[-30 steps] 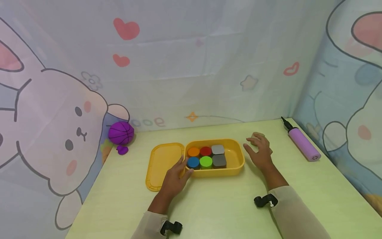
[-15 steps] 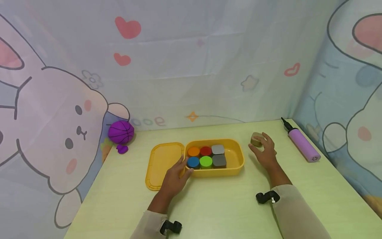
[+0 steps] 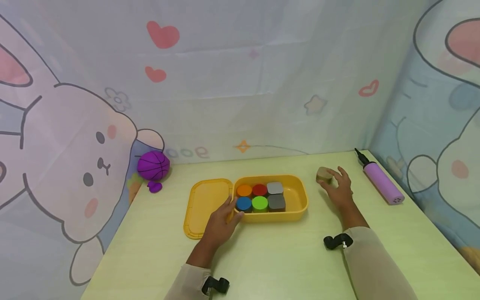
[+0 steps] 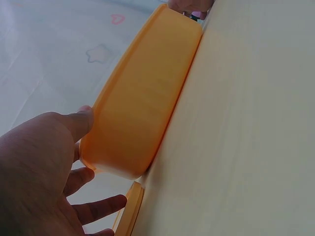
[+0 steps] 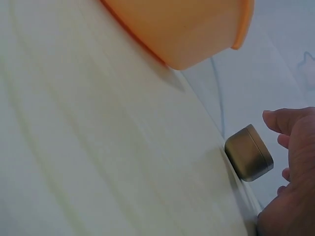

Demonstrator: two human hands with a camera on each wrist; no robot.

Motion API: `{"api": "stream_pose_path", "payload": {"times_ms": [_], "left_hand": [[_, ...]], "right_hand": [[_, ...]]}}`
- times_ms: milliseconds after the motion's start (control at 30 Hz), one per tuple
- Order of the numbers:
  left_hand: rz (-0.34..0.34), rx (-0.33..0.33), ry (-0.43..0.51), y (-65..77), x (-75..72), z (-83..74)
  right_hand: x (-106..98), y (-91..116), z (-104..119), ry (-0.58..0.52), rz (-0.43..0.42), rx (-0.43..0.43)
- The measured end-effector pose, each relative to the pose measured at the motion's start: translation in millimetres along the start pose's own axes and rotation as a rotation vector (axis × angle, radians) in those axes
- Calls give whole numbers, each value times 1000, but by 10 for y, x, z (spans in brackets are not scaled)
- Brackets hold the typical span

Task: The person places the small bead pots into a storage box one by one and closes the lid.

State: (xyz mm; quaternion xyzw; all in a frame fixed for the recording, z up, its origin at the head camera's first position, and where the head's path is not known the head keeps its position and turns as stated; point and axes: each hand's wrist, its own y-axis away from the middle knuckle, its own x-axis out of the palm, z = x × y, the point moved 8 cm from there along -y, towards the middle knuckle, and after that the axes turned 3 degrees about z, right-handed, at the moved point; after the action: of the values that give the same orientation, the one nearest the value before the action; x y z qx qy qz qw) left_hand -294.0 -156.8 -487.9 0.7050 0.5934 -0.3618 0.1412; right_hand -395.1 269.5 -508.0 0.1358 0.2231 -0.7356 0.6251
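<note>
My left hand (image 3: 219, 225) grips the left end of a yellow plastic box (image 3: 294, 216), with its thumb (image 4: 81, 123) at the rim and other fingers round the corner. Inside the box, toward the left, stand several small containers: orange (image 3: 244, 190), red (image 3: 259, 190), blue (image 3: 243, 204) and green (image 3: 260, 203) round lids, plus a light grey (image 3: 275, 187) and a dark grey (image 3: 276, 201) square top. To the right of the box, a small gold tin (image 5: 248, 153) with rounded corners stands on the table. Close beside the tin is my right hand (image 3: 339, 189), fingers spread and apart from it.
The box's flat yellow lid (image 3: 204, 204) lies at its left, partly under my left hand in the head view. A purple ball (image 3: 153, 166) stands at the back left. A pink hand pump (image 3: 382, 181) with a black nozzle lies near the right edge.
My right hand has moved to the right, off the gold tin, which has come into view. My left hand stays at the box's left end.
</note>
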Motion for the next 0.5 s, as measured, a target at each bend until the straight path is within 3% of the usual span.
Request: {"api": "stream_pose_path", "payload": {"times_ms": [300, 500], "left_hand": [[-7, 6, 2, -2, -1, 20], [1, -4, 4, -7, 13, 33]], "right_hand": [[-8, -105, -33, -37, -1, -20], [10, -146, -98, 2, 43, 34]]}}
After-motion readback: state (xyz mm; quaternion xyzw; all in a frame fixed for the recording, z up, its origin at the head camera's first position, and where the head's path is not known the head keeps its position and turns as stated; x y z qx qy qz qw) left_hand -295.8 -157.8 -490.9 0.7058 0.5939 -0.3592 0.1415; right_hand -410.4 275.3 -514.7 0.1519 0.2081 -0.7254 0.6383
